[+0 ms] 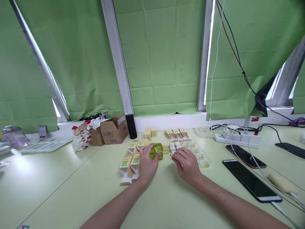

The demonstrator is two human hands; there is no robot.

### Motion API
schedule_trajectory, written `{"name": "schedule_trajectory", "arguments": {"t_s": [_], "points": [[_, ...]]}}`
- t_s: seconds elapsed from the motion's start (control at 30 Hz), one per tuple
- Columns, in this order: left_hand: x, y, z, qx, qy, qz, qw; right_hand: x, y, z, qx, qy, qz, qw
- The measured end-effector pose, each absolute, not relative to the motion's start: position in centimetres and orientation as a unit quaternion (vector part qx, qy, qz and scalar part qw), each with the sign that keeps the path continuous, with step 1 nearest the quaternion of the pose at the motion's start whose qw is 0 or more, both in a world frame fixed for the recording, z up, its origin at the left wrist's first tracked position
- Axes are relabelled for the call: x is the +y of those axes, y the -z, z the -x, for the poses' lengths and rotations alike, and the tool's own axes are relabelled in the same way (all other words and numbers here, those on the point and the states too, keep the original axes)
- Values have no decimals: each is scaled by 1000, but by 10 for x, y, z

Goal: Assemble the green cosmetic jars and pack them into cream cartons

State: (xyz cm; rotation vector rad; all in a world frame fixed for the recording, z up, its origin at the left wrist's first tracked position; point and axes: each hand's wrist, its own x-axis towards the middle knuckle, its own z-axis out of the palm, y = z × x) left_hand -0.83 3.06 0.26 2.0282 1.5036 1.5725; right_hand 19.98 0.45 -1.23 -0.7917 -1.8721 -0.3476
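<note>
Nearest us, our left hand (147, 165) curls loosely around a small green case (157, 150) on the table (71, 190), its lid ajar. Our right hand (187, 163) pinches something small and pale just beside it; we cannot tell what. The case looks light, stiff and smooth, so we judge it best held by its side walls, away from the hinge. Beyond lie little boxes (130, 163) and clear cups (201, 157).

The case (157, 150) lies between the cartons (130, 163) and the cups (199, 154).
</note>
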Motion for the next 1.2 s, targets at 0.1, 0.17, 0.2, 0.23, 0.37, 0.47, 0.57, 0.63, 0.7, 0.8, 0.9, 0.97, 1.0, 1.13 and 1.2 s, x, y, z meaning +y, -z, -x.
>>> {"name": "schedule_trajectory", "arguments": {"t_s": [0.1, 0.17, 0.2, 0.23, 0.37, 0.47, 0.57, 0.63, 0.7, 0.8, 0.9, 0.97, 1.0, 1.13, 1.2], "points": [[29, -2, 8, 514, -541, -656, 112, 12, 18, -202, -781, 139, 372, 482], [28, -1, 8, 513, -548, -649, 125, 17, 22, -202, -787, 138, 403, 446], [27, -1, 7, 512, -550, -647, 128, 20, 23, -201, -791, 137, 420, 423], [26, -1, 7, 511, -552, -647, 127, 23, 24, -200, -797, 134, 436, 397], [27, -1, 7, 507, -557, -647, 119, 36, 23, -192, -812, 130, 489, 292], [28, 0, 8, 501, -561, -650, 115, 45, 23, -185, -809, 144, 516, 243], [29, 1, 8, 498, -561, -652, 111, 52, 25, -180, -804, 160, 527, 225], [28, 2, 8, 502, -559, -651, 112, 56, 27, -178, -803, 165, 529, 220], [28, 2, 8, 504, -557, -649, 116, 59, 28, -176, -802, 170, 531, 216], [27, 2, 7, 504, -558, -648, 121, 63, 29, -174, -800, 175, 533, 213], [27, 1, 7, 501, -558, -650, 119, 64, 30, -173, -800, 178, 533, 211], [27, 1, 7, 498, -559, -652, 116, 64, 31, -172, -799, 178, 534, 211], [27, 1, 7, 498, -560, -652, 115, 64, 32, -172, -799, 178, 535, 212], [28, 2, 8, 492, -561, -655, 118, 59, 28, -173, -794, 175, 538, 221], [29, 2, 7, 482, -567, -656, 124, 50, 21, -172, -795, 171, 535, 228]]}}
